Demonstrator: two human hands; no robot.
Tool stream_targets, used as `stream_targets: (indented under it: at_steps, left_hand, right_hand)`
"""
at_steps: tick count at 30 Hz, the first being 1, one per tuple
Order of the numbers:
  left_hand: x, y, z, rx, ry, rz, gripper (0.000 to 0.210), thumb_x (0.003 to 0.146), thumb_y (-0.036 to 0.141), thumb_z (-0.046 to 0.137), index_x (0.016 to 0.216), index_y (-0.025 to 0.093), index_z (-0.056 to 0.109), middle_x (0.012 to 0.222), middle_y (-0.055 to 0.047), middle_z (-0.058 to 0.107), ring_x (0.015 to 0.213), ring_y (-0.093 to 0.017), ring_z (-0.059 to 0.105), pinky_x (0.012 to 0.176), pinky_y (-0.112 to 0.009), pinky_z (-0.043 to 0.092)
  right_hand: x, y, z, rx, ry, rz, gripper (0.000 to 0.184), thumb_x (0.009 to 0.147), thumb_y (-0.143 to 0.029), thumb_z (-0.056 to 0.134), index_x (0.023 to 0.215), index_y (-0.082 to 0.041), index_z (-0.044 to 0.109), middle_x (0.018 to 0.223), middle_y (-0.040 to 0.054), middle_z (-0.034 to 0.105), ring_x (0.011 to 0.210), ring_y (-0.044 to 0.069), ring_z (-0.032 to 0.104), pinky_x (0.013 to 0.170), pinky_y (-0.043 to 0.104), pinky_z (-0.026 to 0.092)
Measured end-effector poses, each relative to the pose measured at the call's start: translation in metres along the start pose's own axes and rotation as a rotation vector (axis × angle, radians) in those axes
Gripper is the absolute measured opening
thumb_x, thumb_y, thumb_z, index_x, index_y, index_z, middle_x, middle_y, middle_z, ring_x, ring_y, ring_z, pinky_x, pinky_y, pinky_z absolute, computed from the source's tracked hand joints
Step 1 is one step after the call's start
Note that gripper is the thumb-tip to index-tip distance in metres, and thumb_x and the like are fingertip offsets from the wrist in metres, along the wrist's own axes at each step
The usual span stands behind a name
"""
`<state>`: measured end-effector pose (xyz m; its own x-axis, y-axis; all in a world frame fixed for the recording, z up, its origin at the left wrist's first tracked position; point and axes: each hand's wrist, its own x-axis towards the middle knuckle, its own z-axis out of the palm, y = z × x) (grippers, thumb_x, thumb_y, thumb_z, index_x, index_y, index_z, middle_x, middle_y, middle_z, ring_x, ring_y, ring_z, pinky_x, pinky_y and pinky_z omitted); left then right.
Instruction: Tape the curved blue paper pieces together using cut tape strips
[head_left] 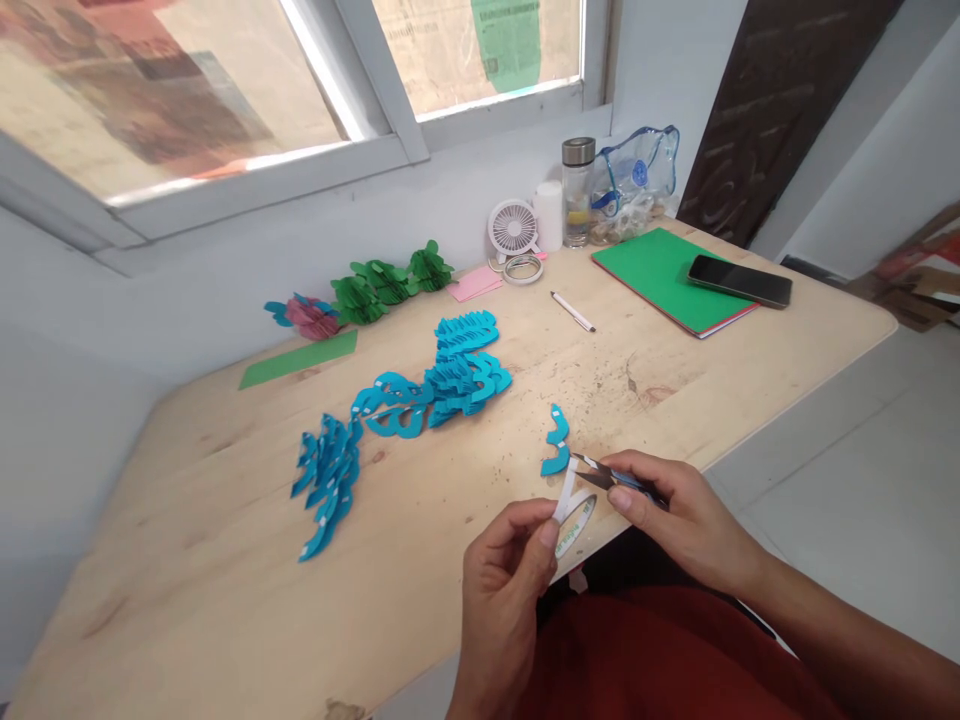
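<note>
Near the table's front edge, my left hand [514,560] pinches a roll of double-sided tape [576,527], with a white strip standing up from the fingers. My right hand [671,510] grips small thread snips [600,474], whose dark blades are at the upper end of that strip. Just beyond them lies a blue scalloped paper piece [556,440] with small white patches on it. Further left are blue folded paper pieces [328,475] with white patches, and a stack of blue paper pieces [465,375] sits behind.
Along the wall stand green paper shapes [390,280], a small fan [514,228], a glass bottle [577,200] and a clear bag [637,180]. Another tape roll [523,269] and a pen [573,312] lie nearer. At right, a phone [739,281] rests on green sheets [660,280].
</note>
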<state>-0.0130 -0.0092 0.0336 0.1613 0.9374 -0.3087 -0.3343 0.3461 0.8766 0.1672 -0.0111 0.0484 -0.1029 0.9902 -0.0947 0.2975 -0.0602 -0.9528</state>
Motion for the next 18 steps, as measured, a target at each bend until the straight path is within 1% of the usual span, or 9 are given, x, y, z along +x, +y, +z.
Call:
stream_targets:
  at_steps: [2, 4, 10, 15, 18]
  left_hand:
    - [0.0006, -0.0012, -0.0019, 0.011, -0.047, 0.01, 0.015, 0.077, 0.031, 0.07, 0.081, 0.017, 0.07, 0.053, 0.005, 0.043, 0.05, -0.006, 0.039, 0.048, -0.016, 0.034]
    - [0.0006, -0.0024, -0.0032, 0.015, -0.062, 0.025, 0.014, 0.077, 0.031, 0.07, 0.081, 0.017, 0.071, 0.053, 0.005, 0.043, 0.05, -0.006, 0.039, 0.048, -0.016, 0.035]
    - [0.0006, -0.0038, -0.0051, 0.031, -0.044, 0.057, 0.016, 0.075, 0.032, 0.071, 0.079, 0.016, 0.071, 0.053, 0.004, 0.043, 0.05, -0.008, 0.038, 0.048, -0.018, 0.036]
    - [0.0032, -0.0032, -0.005, 0.045, -0.049, 0.045, 0.018, 0.074, 0.033, 0.071, 0.079, 0.016, 0.071, 0.053, 0.004, 0.043, 0.05, -0.008, 0.038, 0.048, -0.019, 0.037]
    - [0.0042, -0.0034, -0.0049, 0.042, -0.041, 0.027, 0.018, 0.074, 0.034, 0.072, 0.079, 0.017, 0.071, 0.053, 0.004, 0.043, 0.05, -0.008, 0.038, 0.048, -0.019, 0.036]
  right_hand:
    - [-0.001, -0.001, 0.0005, 0.056, -0.025, 0.022, 0.036, 0.091, -0.043, 0.05, 0.111, -0.018, 0.066, 0.092, 0.0049, 0.068, 0.082, 0.02, 0.061, 0.071, 0.029, 0.048]
    - [-0.0011, -0.0012, 0.0005, 0.073, -0.028, 0.031, 0.037, 0.09, -0.044, 0.051, 0.112, -0.018, 0.066, 0.093, 0.0051, 0.069, 0.081, 0.019, 0.061, 0.072, 0.029, 0.047]
    - [-0.0001, -0.0004, 0.0001, 0.074, -0.025, 0.044, 0.036, 0.09, -0.045, 0.051, 0.108, -0.019, 0.067, 0.091, 0.0047, 0.069, 0.079, 0.019, 0.062, 0.069, 0.029, 0.049]
    - [-0.0013, -0.0009, 0.0016, 0.084, -0.035, 0.014, 0.032, 0.089, -0.043, 0.052, 0.109, -0.023, 0.068, 0.091, 0.0043, 0.07, 0.083, 0.021, 0.064, 0.069, 0.032, 0.053]
    - [-0.0017, -0.0014, 0.002, 0.084, -0.042, 0.004, 0.033, 0.089, -0.043, 0.053, 0.11, -0.023, 0.068, 0.089, 0.0044, 0.07, 0.083, 0.022, 0.064, 0.069, 0.032, 0.054]
